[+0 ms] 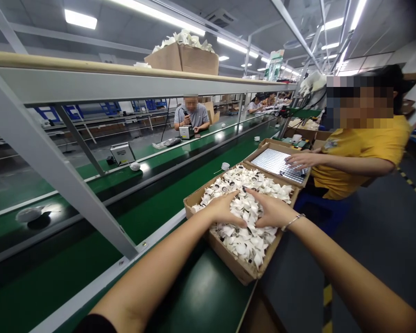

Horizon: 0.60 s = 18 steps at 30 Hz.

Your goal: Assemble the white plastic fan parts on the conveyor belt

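Note:
A cardboard box [234, 263] full of small white wrapped pieces [247, 245] stands at the edge of the green work surface. Some of the pieces show dark round parts. Over the middle of the heap lies my left hand [226, 209], fingers apart and touching the pieces. My right hand [272, 210], with a bracelet on the wrist, rests on the heap just to the right, its thumb and fingers also spread. A small gap with white pieces separates the two hands. Neither hand is closed round anything.
Behind the box is a tray [273, 162] of shiny strips, with a hand of a person in yellow [364, 157] over it. A green conveyor [173, 185] runs along the left, below a shelf [125, 85] bearing another full box [182, 59]. A slanted metal post [72, 180] stands at left.

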{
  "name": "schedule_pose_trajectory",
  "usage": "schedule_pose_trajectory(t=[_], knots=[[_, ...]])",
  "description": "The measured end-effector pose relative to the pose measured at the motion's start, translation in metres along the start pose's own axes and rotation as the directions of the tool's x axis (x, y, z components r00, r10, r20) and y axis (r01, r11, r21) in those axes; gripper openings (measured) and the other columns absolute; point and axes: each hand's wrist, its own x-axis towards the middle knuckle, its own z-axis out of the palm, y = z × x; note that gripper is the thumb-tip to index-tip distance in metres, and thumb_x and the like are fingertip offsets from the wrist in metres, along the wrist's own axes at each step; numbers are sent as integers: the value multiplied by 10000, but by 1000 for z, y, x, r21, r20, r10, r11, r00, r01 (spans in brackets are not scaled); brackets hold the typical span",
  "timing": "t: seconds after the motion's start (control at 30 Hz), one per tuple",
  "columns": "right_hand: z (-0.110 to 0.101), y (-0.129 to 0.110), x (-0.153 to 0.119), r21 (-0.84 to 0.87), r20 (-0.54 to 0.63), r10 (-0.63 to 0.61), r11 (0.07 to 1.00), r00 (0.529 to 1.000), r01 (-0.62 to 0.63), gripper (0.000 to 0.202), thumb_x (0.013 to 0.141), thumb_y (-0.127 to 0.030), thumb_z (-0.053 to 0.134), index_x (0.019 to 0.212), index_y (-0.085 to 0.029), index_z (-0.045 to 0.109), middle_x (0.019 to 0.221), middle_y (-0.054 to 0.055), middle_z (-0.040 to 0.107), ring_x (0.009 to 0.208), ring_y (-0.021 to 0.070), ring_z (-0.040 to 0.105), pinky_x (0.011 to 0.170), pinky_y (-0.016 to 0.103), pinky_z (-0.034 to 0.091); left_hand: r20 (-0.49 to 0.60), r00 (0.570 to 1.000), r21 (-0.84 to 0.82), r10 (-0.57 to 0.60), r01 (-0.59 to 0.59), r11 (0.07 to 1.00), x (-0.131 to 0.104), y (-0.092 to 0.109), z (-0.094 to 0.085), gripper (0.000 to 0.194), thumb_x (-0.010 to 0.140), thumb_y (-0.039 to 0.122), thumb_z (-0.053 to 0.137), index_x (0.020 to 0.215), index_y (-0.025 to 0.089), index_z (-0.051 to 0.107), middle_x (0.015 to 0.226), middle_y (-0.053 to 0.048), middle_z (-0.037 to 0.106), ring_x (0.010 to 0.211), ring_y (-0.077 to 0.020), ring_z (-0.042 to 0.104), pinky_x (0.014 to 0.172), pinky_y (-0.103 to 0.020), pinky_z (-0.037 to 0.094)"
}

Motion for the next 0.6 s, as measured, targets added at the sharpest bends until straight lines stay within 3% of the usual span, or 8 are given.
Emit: schedule_pose_trajectory(t=[0.17, 0.4, 0.6], knots=[[5, -3, -6, 33, -71, -69, 997, 995, 71, 1107, 576, -284, 731, 1573, -239, 251, 1457, 133, 513, 1228, 341, 575, 966, 395, 488, -3, 991, -93, 136, -135, 986, -3, -4, 0, 1283, 484, 631, 845, 1564, 283, 245, 1615, -50, 305, 1449, -320, 360, 1203, -419, 323], [11, 0, 1, 168, -93, -55, 983, 994, 70, 1093, 565, -348, 778, 1545, -226, 309, 1441, 132, 533, 1257, 338, 562, 1046, 419, 451, 16, 999, -96, 47, -45, 994, 5, -6, 6, 1415, 390, 681, 856, 1575, 262, 206, 1619, -87, 289, 1450, -356, 346, 1211, -453, 306], [13, -4, -1, 195, -147, -116, 970, 982, 143, 986, 592, -326, 758, 1498, -252, 376, 1448, 105, 519, 1279, 323, 538, 1077, 433, 426, -46, 992, -119, 118, -123, 985, 3, -4, 7, 1322, 418, 601, 874, 1550, 244, 293, 1594, -92, 341, 1429, -343, 381, 1204, -443, 321]])
